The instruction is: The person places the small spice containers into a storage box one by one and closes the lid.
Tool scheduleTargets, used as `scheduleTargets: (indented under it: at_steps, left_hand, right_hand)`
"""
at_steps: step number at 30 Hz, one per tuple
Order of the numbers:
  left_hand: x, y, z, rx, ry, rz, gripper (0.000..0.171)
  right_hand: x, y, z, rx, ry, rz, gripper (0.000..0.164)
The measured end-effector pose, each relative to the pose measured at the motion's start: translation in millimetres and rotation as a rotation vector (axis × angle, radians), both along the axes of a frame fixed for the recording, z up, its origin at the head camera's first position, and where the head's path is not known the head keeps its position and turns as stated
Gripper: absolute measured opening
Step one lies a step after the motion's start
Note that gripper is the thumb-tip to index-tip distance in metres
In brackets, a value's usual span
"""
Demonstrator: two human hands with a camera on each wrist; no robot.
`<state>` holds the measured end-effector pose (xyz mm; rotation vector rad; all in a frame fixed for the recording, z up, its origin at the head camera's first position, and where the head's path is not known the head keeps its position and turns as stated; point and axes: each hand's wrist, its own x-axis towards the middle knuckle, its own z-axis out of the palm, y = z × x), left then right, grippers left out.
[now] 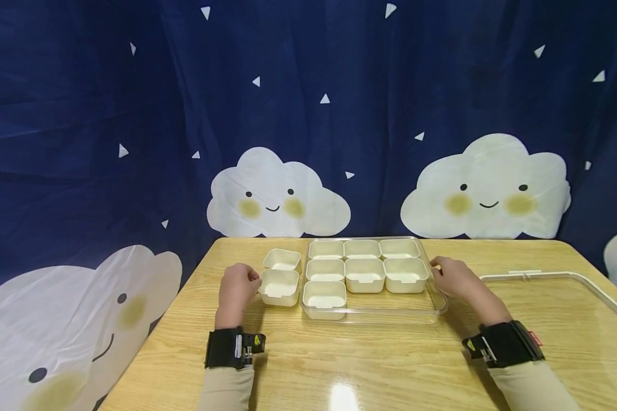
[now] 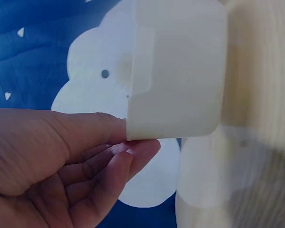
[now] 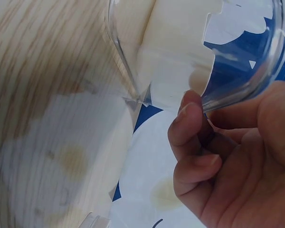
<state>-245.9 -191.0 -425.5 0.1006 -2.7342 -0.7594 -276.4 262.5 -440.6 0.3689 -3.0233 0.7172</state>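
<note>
Left of the clear tray, my left hand point(image 1: 239, 285) pinches the side rim of a small cream plastic box point(image 1: 279, 292). In the left wrist view the thumb and fingers point(image 2: 145, 149) meet at one corner of that box point(image 2: 180, 71). Behind it sits a similar cream box point(image 1: 283, 260). The clear plastic tray point(image 1: 385, 315) holds several cream boxes: two full rows of three and a single box point(image 1: 325, 302) at the front left. At the tray's right wall, my right hand point(image 1: 455, 277) grips the rim with curled fingers point(image 3: 187, 123).
A clear lid with a pale frame point(image 1: 555, 275) lies at the right of the wooden table point(image 1: 298, 365). A dark blue curtain point(image 1: 308, 68) with white clouds hangs directly behind the table's back edge.
</note>
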Motion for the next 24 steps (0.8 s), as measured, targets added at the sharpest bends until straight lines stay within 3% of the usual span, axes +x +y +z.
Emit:
scheduleTargets:
  at_steps: [11,24]
  left_hand:
    - [12.0,-3.2,25.2,0.03,0.07,0.036,0.008]
    - [15.9,2.2,36.2,0.064,0.083,0.013,0.006]
  right_hand:
    - [0.4,-1.2,-1.2,0.004,-0.009,0.002,0.033]
    - [-0.6,0.2,-2.6,0.002,-0.016,-0.007,0.034]
